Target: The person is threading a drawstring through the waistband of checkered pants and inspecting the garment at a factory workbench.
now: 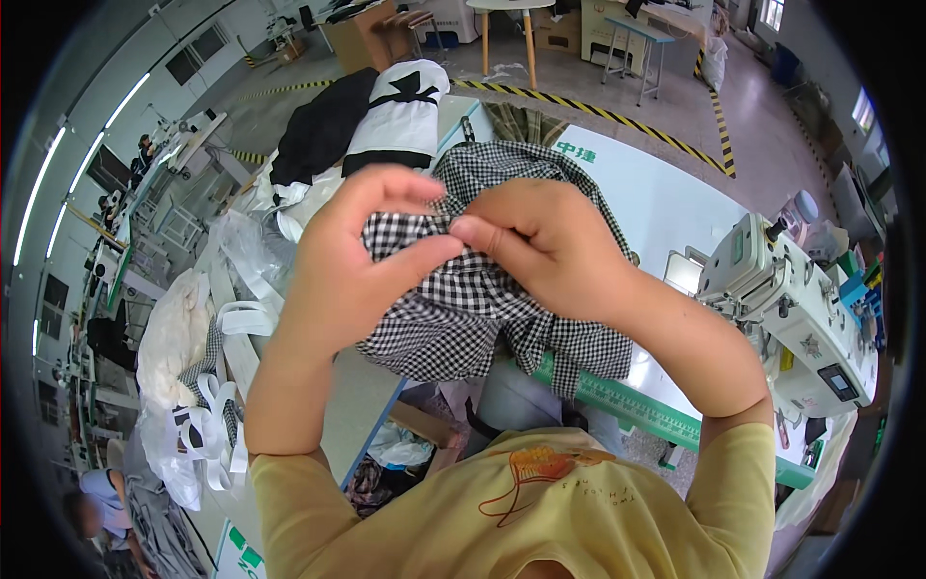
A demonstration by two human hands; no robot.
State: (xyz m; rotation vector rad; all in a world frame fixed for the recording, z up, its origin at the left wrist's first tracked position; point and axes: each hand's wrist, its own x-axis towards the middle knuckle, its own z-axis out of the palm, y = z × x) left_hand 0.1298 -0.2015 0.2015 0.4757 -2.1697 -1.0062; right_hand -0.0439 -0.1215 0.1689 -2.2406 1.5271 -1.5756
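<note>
A black-and-white gingham cloth piece (434,338) lies gathered over the front of the sewing table and hangs past its edge. My right hand (555,246) pinches the upper edge of this cloth between thumb and bent fingers. Close on its left is my left hand (371,232), curved like a C, with fingers and thumb apart. The left thumb lies against the cloth near the right thumb, while the left fingers are slightly blurred above it. Where the two hands meet, the fold of cloth is partly hidden.
A white sewing machine (786,309) stands at the right of the white table (666,212). Black and white garments (395,116) are piled at the far left. White straps (246,318) and plastic-wrapped fabric (174,338) lie at the left. A green ruler strip (627,400) runs along the table's front edge.
</note>
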